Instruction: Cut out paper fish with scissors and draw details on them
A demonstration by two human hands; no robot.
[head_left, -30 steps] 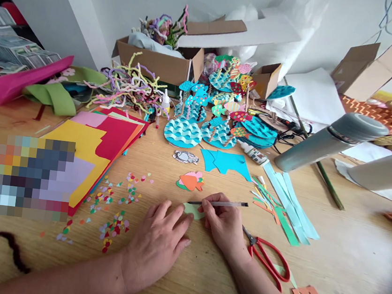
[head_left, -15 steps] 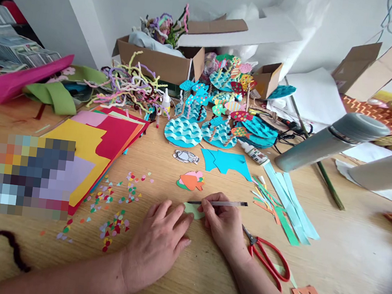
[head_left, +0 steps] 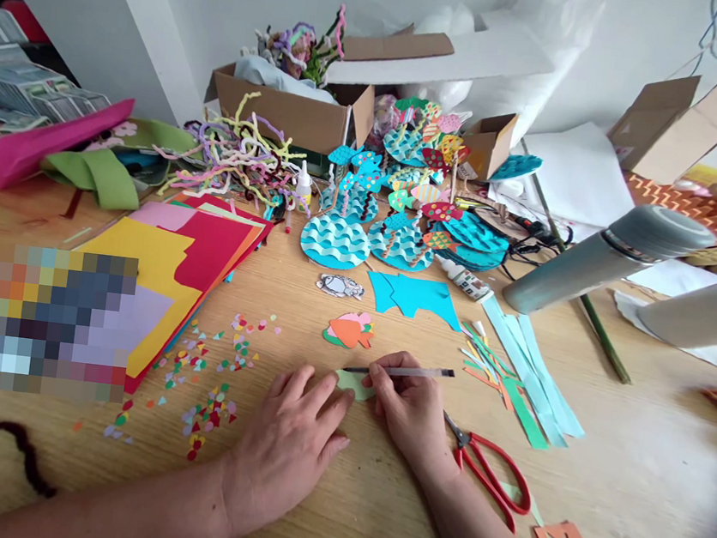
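A small piece of pale green paper [head_left: 355, 384] lies on the table in front of me. My left hand [head_left: 295, 426] rests palm down beside it, fingers stretched out, with the fingertips pressing on its left edge. Between the fingers of my right hand [head_left: 404, 404] is a pen [head_left: 415, 371], its tip at the paper's upper left edge. Just beyond sit several stacked fish-shaped paper cutouts [head_left: 350, 331], orange on top. To the right of my right wrist lie red-handled scissors [head_left: 490, 474], partly hidden by that hand.
Coloured paper sheets [head_left: 140, 253] and scattered confetti [head_left: 210, 407] are on the left. Blue paper [head_left: 416, 297], a glue bottle [head_left: 467, 280] and paper strips [head_left: 534, 375] lie ahead and right. Finished fish decorations [head_left: 335, 243] and pipe cleaners [head_left: 235, 156] stand behind; a grey flask [head_left: 592, 265] leans at right.
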